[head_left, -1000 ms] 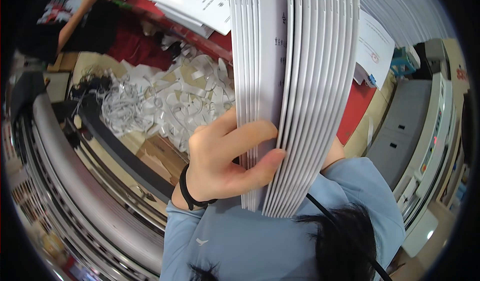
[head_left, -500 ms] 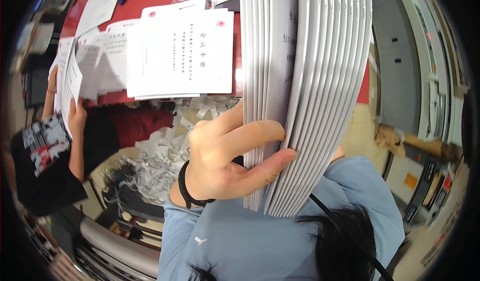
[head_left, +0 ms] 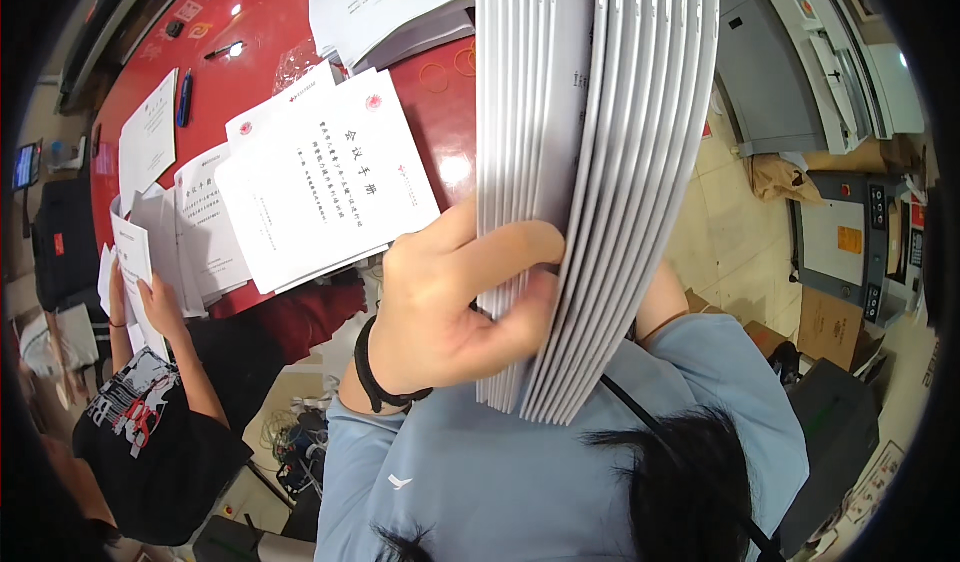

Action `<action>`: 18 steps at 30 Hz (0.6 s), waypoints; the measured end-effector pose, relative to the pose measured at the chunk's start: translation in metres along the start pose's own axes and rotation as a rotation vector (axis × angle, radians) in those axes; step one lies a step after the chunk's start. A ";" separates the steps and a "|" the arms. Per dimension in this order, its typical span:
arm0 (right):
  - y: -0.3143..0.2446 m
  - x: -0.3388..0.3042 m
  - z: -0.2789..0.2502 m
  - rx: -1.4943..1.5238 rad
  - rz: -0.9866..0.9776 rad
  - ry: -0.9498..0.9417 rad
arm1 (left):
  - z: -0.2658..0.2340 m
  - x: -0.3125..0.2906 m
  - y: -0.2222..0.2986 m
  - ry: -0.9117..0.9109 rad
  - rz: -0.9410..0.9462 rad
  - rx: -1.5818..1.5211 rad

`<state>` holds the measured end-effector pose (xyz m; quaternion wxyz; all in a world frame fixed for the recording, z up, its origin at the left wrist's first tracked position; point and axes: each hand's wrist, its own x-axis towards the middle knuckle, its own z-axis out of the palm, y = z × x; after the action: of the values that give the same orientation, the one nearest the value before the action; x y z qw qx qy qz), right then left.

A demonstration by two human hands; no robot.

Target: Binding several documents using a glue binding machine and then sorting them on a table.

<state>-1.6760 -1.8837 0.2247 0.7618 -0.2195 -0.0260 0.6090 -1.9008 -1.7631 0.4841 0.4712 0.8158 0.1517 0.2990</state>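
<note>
A thick stack of white stapled booklets (head_left: 630,192) stands on edge in front of my chest, spines toward me. My left hand (head_left: 450,302), with a black band at its wrist, is closed around the stack's left part. Its index finger and thumb bend into a gap that splits the booklets into two groups; the thumb tip is hidden there. Through the gap part of a printed cover (head_left: 575,82) shows. My right forearm (head_left: 662,302) reaches behind the stack, which hides the right hand.
On the red table (head_left: 440,122) at left lie a pile of booklets (head_left: 330,172), a thick paper stack (head_left: 390,12) with yellow tabs, and a blue pen (head_left: 184,98). A co-worker in black (head_left: 150,422) holds papers at far left. Grey machines (head_left: 775,72) stand at right.
My view has turned, showing more of the table and the paper stack at the back. My left thumb has bent inward, into the gap between booklets. The stack stays upright in front of me.
</note>
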 end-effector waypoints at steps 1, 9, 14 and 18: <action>-0.002 0.001 -0.002 0.009 -0.009 -0.003 | 0.003 0.003 0.008 -0.033 -0.025 0.021; -0.026 -0.010 -0.004 -0.042 0.003 -0.028 | 0.029 0.014 0.028 -0.019 -0.031 -0.122; -0.047 -0.009 -0.007 -0.109 0.028 -0.027 | 0.043 0.020 0.015 0.034 0.050 -0.082; -0.067 -0.003 -0.011 -0.167 0.084 -0.045 | 0.060 0.041 0.008 -0.005 -0.087 0.001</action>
<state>-1.6121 -1.9005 0.2394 0.7137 -0.2693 -0.0846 0.6410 -1.8317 -1.7858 0.4823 0.4836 0.8094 0.1861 0.2763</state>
